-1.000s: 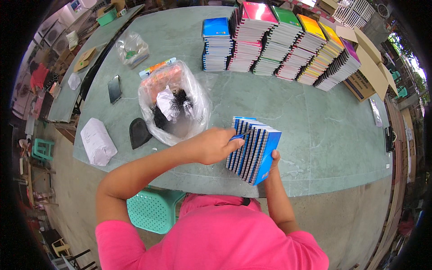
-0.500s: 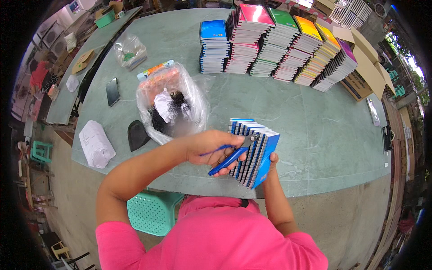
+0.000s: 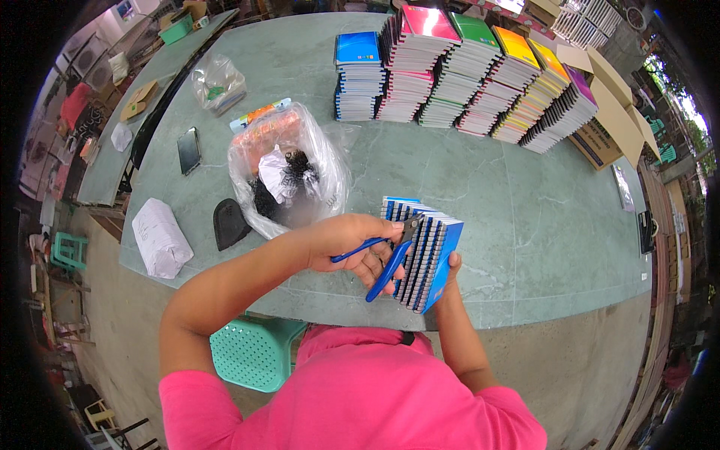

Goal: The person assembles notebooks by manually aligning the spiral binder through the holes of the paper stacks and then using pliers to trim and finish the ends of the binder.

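One batch of spiral notebooks [image 3: 426, 251] is propped upright at the table's near edge [image 3: 525, 300] by the right hand [image 3: 453, 264]. Blue-handled pliers [image 3: 386, 251], absent a second ago, are now gripped in the left hand [image 3: 352, 238] against the spines, suggesting coil trimming.

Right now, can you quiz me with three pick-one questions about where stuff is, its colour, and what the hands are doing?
1. Where is the clear plastic bag?
A. left of the held notebooks
B. on the floor
C. on the stacks

2. What colour are the pliers' handles?
A. red
B. blue
C. green

3. The left hand is
A. empty
B. flat on the table
C. gripping pliers

A: the bag lies on the table left of the notebooks.
B: the pliers have blue handles.
C: fingers wrap the handles; the right hand steadies the notebooks.
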`<state>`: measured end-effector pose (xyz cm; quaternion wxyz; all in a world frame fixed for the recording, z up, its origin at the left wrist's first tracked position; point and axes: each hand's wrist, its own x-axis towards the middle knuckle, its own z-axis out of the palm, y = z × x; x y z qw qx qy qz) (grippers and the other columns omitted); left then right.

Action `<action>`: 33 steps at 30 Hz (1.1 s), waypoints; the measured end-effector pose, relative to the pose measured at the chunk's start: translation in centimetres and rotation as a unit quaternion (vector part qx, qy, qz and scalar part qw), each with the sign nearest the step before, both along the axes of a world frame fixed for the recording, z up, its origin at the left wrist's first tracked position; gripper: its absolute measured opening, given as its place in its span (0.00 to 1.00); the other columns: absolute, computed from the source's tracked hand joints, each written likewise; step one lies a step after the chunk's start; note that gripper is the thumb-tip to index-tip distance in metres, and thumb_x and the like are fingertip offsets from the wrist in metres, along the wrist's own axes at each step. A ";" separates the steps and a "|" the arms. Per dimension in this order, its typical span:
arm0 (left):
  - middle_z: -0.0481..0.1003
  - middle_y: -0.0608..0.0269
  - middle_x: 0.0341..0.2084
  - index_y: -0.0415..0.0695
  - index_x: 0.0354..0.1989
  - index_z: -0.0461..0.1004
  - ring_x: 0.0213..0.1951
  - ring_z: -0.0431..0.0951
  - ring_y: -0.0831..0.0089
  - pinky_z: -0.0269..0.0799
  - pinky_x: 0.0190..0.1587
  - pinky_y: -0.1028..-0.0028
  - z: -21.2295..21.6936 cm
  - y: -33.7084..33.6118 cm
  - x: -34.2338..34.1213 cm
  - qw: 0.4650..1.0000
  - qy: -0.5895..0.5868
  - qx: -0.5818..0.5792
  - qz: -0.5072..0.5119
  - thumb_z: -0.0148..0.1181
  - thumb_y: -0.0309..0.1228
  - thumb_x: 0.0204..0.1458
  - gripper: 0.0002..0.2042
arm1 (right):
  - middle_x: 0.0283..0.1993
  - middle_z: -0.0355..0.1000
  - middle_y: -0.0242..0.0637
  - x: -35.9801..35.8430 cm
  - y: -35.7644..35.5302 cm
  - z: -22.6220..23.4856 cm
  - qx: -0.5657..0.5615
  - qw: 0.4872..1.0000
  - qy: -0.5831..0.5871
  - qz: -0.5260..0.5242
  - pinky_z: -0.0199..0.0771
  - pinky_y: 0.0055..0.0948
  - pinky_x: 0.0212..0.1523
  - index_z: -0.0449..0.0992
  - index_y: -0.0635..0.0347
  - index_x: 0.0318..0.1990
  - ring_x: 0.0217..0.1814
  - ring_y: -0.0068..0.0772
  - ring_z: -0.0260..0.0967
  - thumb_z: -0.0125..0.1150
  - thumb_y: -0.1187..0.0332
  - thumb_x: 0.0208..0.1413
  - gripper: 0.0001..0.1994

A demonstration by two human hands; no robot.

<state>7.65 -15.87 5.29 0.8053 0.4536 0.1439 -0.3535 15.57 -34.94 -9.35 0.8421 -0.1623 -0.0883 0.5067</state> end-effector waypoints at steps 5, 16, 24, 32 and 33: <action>0.72 0.48 0.28 0.38 0.43 0.63 0.32 0.76 0.57 0.72 0.34 0.59 -1.0 1.1 0.4 0.997 0.011 -0.067 -0.026 0.40 0.43 0.57 0.19 | 0.48 0.68 0.46 -0.3 0.4 -0.3 -0.008 1.000 -0.007 -0.009 0.71 0.42 0.47 0.63 0.64 0.52 0.45 0.42 0.69 0.65 0.46 0.30 0.42; 0.73 0.52 0.31 0.38 0.41 0.66 0.32 0.76 0.68 0.71 0.33 0.69 1.5 0.9 -0.1 0.935 -0.132 0.317 -0.090 0.42 0.46 0.56 0.21 | 0.50 0.67 0.47 0.1 0.2 -0.3 -0.032 0.998 -0.001 -0.047 0.69 0.42 0.50 0.62 0.64 0.54 0.48 0.43 0.67 0.65 0.48 0.31 0.41; 0.73 0.53 0.27 0.39 0.38 0.66 0.30 0.76 0.67 0.73 0.31 0.69 0.7 -0.4 0.3 0.984 -0.045 0.165 -0.043 0.40 0.47 0.56 0.20 | 0.48 0.67 0.46 0.2 0.6 0.5 0.000 0.999 -0.031 0.013 0.69 0.41 0.49 0.61 0.64 0.54 0.47 0.42 0.68 0.65 0.47 0.31 0.42; 0.73 0.52 0.27 0.39 0.36 0.66 0.28 0.76 0.68 0.72 0.31 0.70 0.7 0.2 0.2 0.958 -0.115 0.259 -0.050 0.41 0.46 0.56 0.20 | 0.49 0.67 0.46 0.0 0.9 0.0 -0.023 0.999 -0.013 -0.039 0.68 0.42 0.50 0.61 0.62 0.54 0.49 0.42 0.67 0.63 0.45 0.32 0.41; 0.73 0.51 0.28 0.38 0.37 0.67 0.29 0.76 0.67 0.73 0.31 0.70 0.4 0.4 0.2 0.980 -0.087 0.179 -0.019 0.41 0.45 0.56 0.20 | 0.47 0.68 0.45 0.0 1.1 0.4 -0.016 0.999 -0.021 -0.038 0.69 0.41 0.49 0.63 0.63 0.52 0.47 0.41 0.68 0.63 0.45 0.33 0.40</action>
